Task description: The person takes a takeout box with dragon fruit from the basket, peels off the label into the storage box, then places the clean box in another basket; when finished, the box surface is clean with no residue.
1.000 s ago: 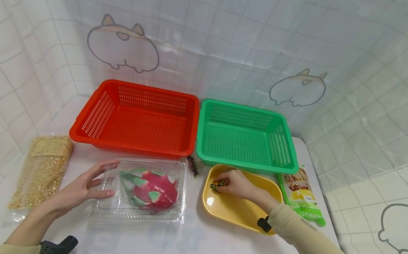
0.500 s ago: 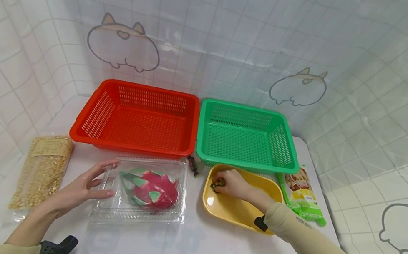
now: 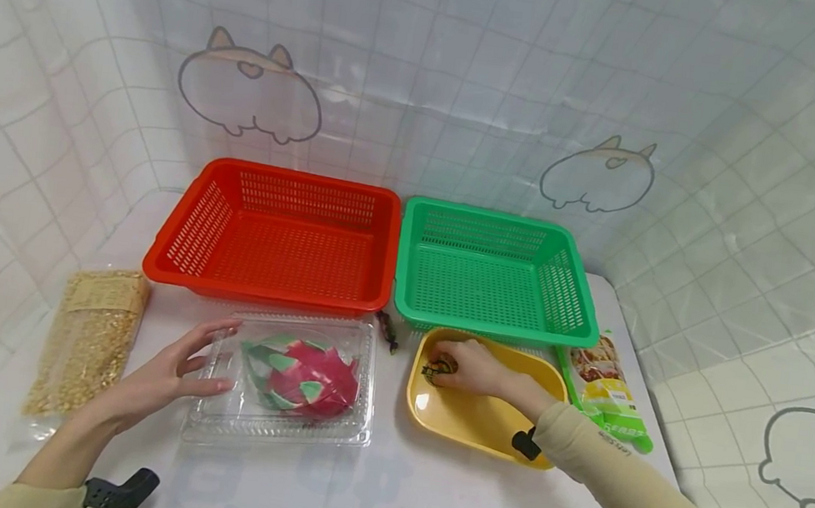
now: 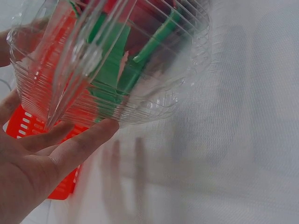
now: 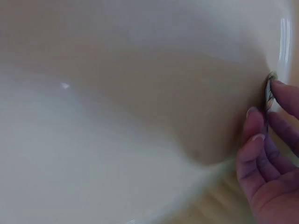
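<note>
My right hand [image 3: 473,366] reaches into the yellow tray [image 3: 463,424] and pinches a small dark wrapped piece with yellowish print [image 3: 439,369] near the tray's left end. In the right wrist view, thumb and fingers meet on its thin edge [image 5: 269,93], by the tray wall. My left hand [image 3: 170,378] is at the left end of a clear plastic clamshell box [image 3: 222,426], its fingers spread and fingertips touching the box. Inside lies a pink and green dragon fruit [image 3: 317,382]. In the left wrist view, the fingers [image 4: 86,140] touch the ribbed plastic.
A red basket [image 3: 267,297] and a green basket [image 3: 493,331] stand side by side at the back. At far left lies a bag of yellowish kernels [image 3: 88,343]; at right, a green food packet [image 3: 610,394]. A thin dark piece [image 3: 387,331] lies between box and tray.
My right hand has shifted very slightly within the tray, and the small wrapped piece has turned a little between its fingers. The left hand and the box stay as they were.
</note>
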A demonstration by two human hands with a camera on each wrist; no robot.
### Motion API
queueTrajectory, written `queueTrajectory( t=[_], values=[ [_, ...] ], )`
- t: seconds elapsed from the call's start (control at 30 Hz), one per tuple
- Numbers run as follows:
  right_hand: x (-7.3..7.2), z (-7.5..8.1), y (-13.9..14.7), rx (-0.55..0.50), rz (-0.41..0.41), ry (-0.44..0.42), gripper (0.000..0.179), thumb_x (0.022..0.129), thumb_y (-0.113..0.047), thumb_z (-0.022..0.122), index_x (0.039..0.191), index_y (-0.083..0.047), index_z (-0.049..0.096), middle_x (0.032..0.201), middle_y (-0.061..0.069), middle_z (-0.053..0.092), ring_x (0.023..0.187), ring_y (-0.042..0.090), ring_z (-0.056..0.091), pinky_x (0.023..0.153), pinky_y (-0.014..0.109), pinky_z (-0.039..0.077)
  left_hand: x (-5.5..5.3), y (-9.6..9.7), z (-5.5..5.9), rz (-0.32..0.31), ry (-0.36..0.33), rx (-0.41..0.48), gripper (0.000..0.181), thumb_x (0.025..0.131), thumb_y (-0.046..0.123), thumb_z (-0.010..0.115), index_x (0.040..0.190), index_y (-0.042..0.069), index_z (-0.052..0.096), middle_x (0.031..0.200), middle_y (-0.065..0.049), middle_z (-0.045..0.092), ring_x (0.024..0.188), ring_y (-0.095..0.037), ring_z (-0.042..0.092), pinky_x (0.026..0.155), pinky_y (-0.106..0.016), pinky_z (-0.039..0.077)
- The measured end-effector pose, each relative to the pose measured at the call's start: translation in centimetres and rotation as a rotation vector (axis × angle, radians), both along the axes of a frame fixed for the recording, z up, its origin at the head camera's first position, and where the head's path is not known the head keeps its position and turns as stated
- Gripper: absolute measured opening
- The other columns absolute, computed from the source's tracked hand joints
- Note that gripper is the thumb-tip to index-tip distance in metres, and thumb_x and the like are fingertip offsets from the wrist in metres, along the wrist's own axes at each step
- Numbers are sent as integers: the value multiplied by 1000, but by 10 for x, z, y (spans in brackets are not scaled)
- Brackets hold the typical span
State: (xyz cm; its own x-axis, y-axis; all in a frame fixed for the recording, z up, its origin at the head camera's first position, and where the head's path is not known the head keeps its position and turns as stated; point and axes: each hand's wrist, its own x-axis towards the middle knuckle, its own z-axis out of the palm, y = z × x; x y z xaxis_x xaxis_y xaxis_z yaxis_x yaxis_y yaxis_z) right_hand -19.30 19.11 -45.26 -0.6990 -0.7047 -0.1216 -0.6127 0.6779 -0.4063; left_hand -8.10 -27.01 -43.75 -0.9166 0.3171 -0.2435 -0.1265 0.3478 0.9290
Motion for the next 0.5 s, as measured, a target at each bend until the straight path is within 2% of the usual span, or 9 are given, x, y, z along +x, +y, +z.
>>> queueTrajectory(
  t=[0.13, 0.2, 0.5],
  values=[
    [-4, -2, 6, -17, -8, -49, 28, 84, -17, 78, 107, -5, 68, 77, 2, 65, 64, 6, 50, 59, 22, 43, 0, 0, 0, 5, -1, -2, 87, 89, 21, 72, 159, 25, 20, 161, -22, 18, 142, -55, 20, 107, -78, 23],
    [-6, -4, 9, -23, -11, -64, 28, 84, -17, 78, 106, -4, 68, 73, 1, 61, 63, 4, 47, 59, 20, 41, 0, -1, 0, 6, 1, -1, 87, 89, 21, 72, 159, 25, 21, 161, -22, 18, 142, -55, 21, 107, -78, 22],
    [-8, -9, 17, -80, 10, -102, 22, 85, -12, 75, 104, -5, 67, 72, -4, 58, 64, 2, 48, 61, 20, 43, 0, 0, 0, 0, -3, 24, 87, 89, 19, 72, 158, 24, 21, 161, -22, 17, 143, -55, 18, 108, -78, 19]
  ],
)
